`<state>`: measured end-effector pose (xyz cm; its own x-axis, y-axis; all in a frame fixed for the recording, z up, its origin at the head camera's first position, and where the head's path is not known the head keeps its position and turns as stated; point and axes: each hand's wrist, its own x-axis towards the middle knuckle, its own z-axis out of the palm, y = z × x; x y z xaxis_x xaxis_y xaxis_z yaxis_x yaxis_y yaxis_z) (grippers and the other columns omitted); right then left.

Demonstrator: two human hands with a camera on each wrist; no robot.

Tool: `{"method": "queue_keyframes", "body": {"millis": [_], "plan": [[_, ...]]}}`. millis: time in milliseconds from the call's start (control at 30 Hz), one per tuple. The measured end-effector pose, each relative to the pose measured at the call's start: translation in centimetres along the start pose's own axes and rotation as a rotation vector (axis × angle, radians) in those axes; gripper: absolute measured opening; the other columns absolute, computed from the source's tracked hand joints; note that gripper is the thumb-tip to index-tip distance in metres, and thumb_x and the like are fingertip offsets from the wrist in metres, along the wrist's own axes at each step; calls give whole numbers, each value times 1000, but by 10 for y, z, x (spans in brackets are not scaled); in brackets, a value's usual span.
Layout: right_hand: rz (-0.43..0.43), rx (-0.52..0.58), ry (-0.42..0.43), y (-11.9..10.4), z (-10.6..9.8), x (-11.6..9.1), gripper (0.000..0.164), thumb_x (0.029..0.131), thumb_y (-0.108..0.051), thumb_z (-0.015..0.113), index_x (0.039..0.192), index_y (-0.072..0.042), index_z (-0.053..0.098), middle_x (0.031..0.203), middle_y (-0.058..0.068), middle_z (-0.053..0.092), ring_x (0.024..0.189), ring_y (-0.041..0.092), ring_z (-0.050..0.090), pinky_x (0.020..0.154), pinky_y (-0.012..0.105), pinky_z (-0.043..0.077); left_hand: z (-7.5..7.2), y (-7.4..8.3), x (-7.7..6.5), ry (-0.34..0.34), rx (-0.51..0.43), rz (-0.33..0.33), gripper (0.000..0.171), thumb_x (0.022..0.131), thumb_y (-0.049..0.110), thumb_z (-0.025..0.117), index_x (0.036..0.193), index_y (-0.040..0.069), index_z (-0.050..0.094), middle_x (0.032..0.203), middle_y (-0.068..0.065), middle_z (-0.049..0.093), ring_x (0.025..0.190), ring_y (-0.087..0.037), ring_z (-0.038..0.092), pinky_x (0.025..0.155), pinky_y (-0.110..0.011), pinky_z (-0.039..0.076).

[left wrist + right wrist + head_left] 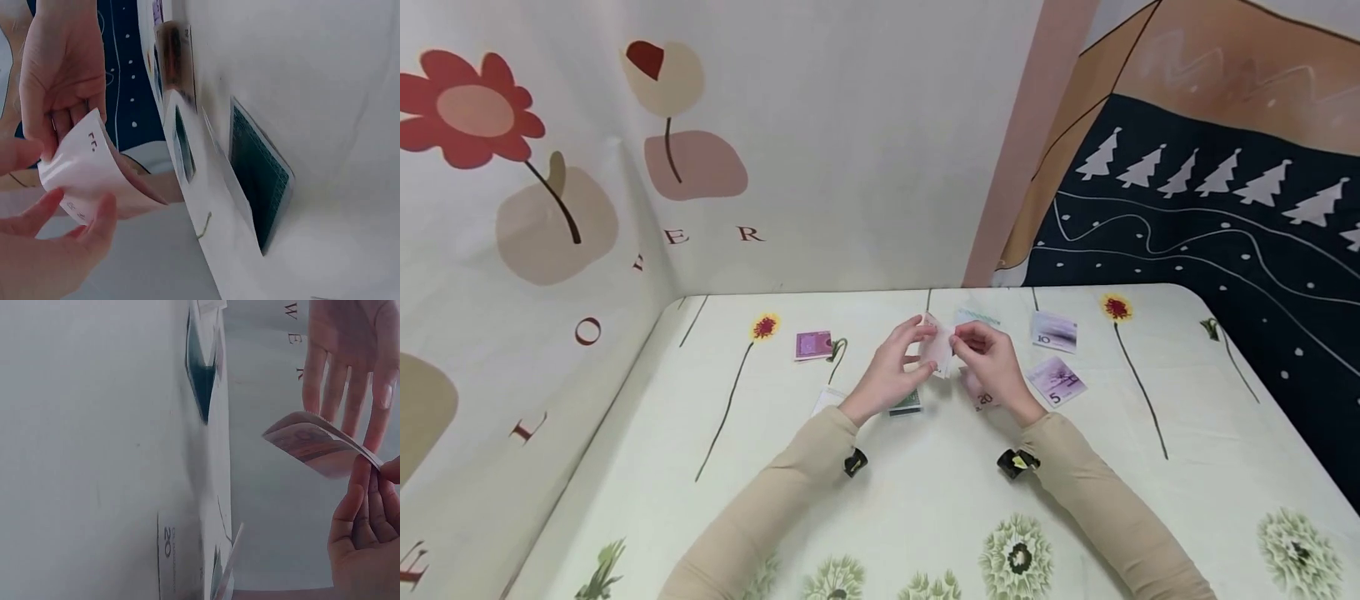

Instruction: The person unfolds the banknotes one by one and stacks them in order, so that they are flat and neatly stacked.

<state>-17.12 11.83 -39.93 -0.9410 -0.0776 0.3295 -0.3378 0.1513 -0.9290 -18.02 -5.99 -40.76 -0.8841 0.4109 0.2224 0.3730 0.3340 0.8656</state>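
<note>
Works over a pale tabletop (940,500), printed along its near side with round green-and-white flower heads (1017,556). Stretches two beige sleeves (767,500) forward across it, with small black devices (1018,463) showing at the wrists. Has, just ahead of the left cuff, a white slip (829,400), partly covered, and next to it, beneath the left hand (891,371), a dark green banknote (905,406), with a pale flap tilted up beside it in the left wrist view. Has, under the right hand (992,358) and partly hidden by it, a pinkish note marked 20 (981,396); farther right, a violet note marked 5 (1057,381), turned at an angle.

Holds a pale pink banknote (936,350) up off the tabletop, between both hands, bowed into a curve. Pinches its right edge between the thumb and bent fingers of the right hand. Rests the left hand, loosely spread, against the other side, thumb and fingertips apart and touching the paper.

Has, well apart to the left, a magenta note (813,345) beside a printed green bud (838,350); to the right, beyond the 5, a violet-grey note marked 10 (1054,332); just past the right hand, a pale blue-green note (977,317), partly hidden. Faces, behind everything, a white backdrop (850,167) with flowers and letters, and a dark blue panel (1150,225) with white trees.
</note>
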Motion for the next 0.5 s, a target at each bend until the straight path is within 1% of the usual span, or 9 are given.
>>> {"method": "queue_keyframes", "body": {"millis": [33,100,167,233,367,467,500], "plan": [[9,-1,0,0,0,0,10,89,10,59,95,19,60,86,25,64,73,4,59,67,14,49,1,2,0,15,24,20,44,87,-2,66,130,-3,53,147,-22,36,124,-35,48,90,-33,52],[33,-6,-3,-3,1,-1,10,90,10,59,95,19,60,86,24,64,73,3,59,68,13,49,4,3,-1,43,41,33,43,87,-1,67,128,-4,54,139,-21,45,120,-34,51,88,-32,53],[49,-9,-14,-5,2,-2,11,90,10,59,96,19,60,87,25,64,74,5,60,69,13,49,6,5,0,61,32,24,41,87,1,68,126,-5,56,130,-19,53,116,-33,55,87,-32,53],[54,-10,-34,-7,3,-3,12,91,8,59,97,19,60,89,26,64,76,7,61,70,13,49,8,6,0,73,6,2,37,87,2,70,122,-5,58,122,-19,58,111,-32,58,84,-30,54],[46,0,-58,13,4,-3,15,92,2,61,101,15,63,92,23,66,78,8,62,70,16,51,10,6,1,104,-17,-31,29,86,3,72,113,-4,62,111,-17,65,101,-31,64,77,-26,56],[42,6,-72,29,3,-3,15,92,-1,63,102,11,65,92,20,67,76,8,63,69,18,52,12,4,-1,112,-43,-36,26,86,1,71,111,-3,63,108,-18,66,98,-31,65,76,-25,56],[43,1,-78,28,3,-4,15,92,-1,63,102,11,65,92,20,67,76,9,64,69,18,52,13,3,-2,110,-58,-40,26,86,0,70,111,-3,63,108,-18,66,98,-31,65,76,-25,56]]}}
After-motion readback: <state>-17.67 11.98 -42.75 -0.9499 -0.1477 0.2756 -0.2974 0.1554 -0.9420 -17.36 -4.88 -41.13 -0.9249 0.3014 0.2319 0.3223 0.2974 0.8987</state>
